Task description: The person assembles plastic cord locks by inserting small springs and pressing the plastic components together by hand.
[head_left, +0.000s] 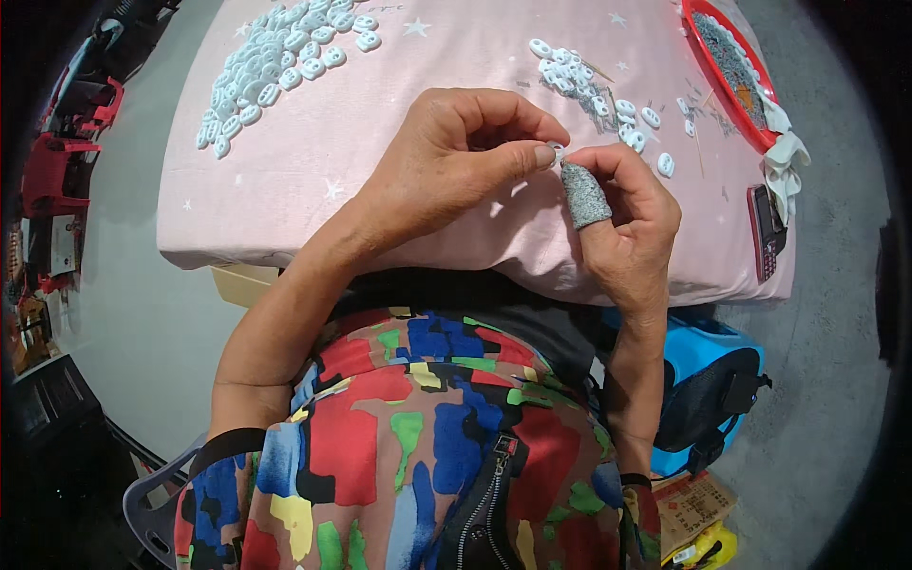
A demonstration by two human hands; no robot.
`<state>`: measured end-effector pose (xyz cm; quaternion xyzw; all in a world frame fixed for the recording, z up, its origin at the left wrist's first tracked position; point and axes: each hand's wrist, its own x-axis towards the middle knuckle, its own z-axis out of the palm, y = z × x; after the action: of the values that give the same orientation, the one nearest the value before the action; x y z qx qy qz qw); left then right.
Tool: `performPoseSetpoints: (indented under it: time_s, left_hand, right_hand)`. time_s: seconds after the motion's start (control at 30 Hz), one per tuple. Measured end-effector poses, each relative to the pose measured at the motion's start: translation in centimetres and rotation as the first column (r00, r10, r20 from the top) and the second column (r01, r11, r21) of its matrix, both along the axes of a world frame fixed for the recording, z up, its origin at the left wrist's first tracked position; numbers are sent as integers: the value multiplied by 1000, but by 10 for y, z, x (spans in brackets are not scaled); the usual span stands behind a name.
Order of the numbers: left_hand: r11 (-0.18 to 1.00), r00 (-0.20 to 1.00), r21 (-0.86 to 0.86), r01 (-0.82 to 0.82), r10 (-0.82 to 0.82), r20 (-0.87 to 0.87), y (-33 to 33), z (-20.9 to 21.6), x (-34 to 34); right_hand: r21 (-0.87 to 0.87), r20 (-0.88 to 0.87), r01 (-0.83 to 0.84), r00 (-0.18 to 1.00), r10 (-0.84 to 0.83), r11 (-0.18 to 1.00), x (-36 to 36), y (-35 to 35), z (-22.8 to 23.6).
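Note:
In front of me, over the near part of the pink table, my left hand (456,161) pinches a small white plastic piece (557,154) between thumb and forefinger. My right hand (632,214) meets it there with closed fingertips; what they grip is hidden. A grey speckled finger sleeve (584,197) covers the right thumb. Beyond the hands lies a small cluster of white oval plastic pieces (565,71) with holes in them, mixed with thin metal pins (597,122). Several single oval pieces (666,165) are scattered to the right of it.
A larger heap of white oval pieces (261,76) covers the far left. At the right edge, a red tray (698,43) holds grey metal bits, with a white cloth (785,166) and a phone (766,233) nearer. A blue bag (712,380) stands below the table's right side.

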<state>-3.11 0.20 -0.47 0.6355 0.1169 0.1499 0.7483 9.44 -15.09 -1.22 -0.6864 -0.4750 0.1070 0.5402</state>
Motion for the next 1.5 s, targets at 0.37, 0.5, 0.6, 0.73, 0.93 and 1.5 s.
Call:
performPoseSetpoints:
  time_s: [0.37, 0.5, 0.6, 0.73, 0.93, 1.5]
  left_hand:
    - [1000, 1000, 3, -2, 2, 2, -1, -1, 1]
    - [1000, 1000, -7, 19, -19, -13, -1, -2, 1]
    - [1000, 1000, -20, 6, -6, -9, -1, -3, 1]
    - [1000, 1000, -11, 7, -7, 9, -1, -1, 1]
    - [999, 999, -48, -2, 0, -40, -2, 5, 0]
    - [1000, 999, 1, -19, 19, -29, -2, 1, 1]
  right_hand:
    - [-13, -67, 1, 998, -2, 1000, 0, -1, -1]
    - [9, -68, -9, 998, 10, 1000, 1, -1, -1]
    - [18, -71, -15, 997, 16, 1000, 1, -1, -1]
    - [20, -72, -14, 997, 16, 1000, 0, -1, -1]
    - [39, -105, 11, 994, -6, 999, -1, -2, 1]
    - [21, -133, 13, 991, -10, 1000, -3, -2, 1]
